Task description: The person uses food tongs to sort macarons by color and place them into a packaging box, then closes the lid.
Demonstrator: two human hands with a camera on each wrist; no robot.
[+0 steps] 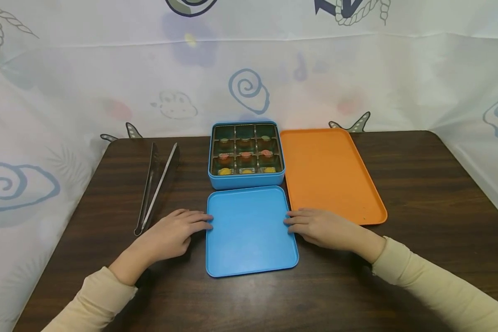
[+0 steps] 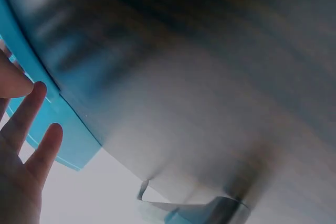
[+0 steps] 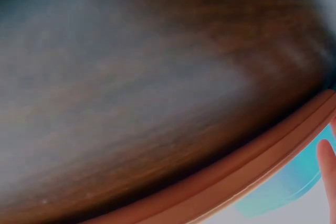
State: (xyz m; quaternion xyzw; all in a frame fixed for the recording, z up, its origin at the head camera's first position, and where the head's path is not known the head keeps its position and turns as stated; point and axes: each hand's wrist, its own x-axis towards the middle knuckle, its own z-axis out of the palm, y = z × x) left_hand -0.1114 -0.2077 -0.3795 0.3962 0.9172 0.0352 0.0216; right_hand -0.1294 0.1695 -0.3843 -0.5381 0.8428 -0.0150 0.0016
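A flat blue lid (image 1: 251,235) with a low rim lies on the table in the head view. At its left edge rest the outstretched fingertips of my left hand (image 1: 174,233). Opposite, the fingertips of my right hand (image 1: 317,227) touch its right edge. Just behind the lid is a blue box (image 1: 247,181) with a divided insert, holding several small yellow, red and greenish pieces. The left wrist view catches the left hand's fingers (image 2: 46,153) beside blue plastic. Only a fingertip of the right hand (image 3: 327,166) shows clearly in the right wrist view.
Metal tongs (image 1: 160,186) lie spread on the table, left of the box and close to my left hand. An orange tray (image 1: 328,175) is to the right, against the box. Behind the dark wooden table (image 1: 423,184) hangs a patterned white cloth (image 1: 299,92).
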